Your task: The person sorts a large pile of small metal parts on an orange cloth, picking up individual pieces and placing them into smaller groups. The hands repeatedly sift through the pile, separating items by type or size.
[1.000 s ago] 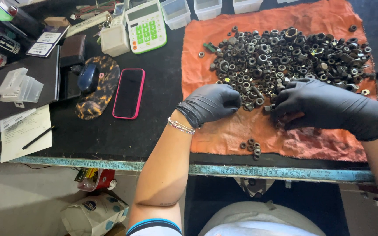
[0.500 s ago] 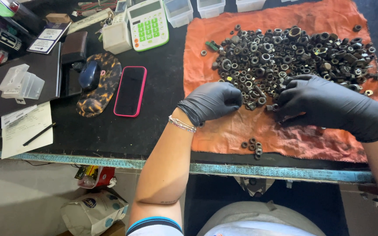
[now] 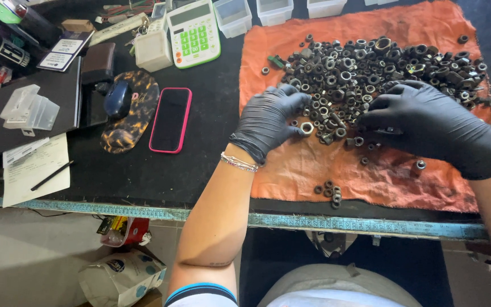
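A heap of dark metal nuts [image 3: 370, 65] lies on an orange cloth [image 3: 325, 165] on the black table. My left hand [image 3: 271, 119], in a black glove, rests at the heap's near left edge, with one silver nut [image 3: 306, 128] at its fingertips. My right hand [image 3: 427, 122], also gloved in black, lies flat on the heap's near right edge, fingers spread among the nuts. A small separate cluster of nuts [image 3: 329, 192] sits near the cloth's front edge, and a single nut [image 3: 420, 165] lies below my right hand.
Left of the cloth lie a phone in a pink case [image 3: 170, 119], a mouse on a tortoiseshell pad [image 3: 119, 99], a green-keyed calculator [image 3: 194, 33], clear plastic boxes [image 3: 29, 108] and paper with a pen [image 3: 35, 170]. Empty clear bins [image 3: 233, 14] stand at the back. A measuring tape edges the table front [image 3: 342, 223].
Both hands have stayed at the heap's near edge, fingers shifting slightly among the nuts. The left hand now has a silver nut at its fingertips.
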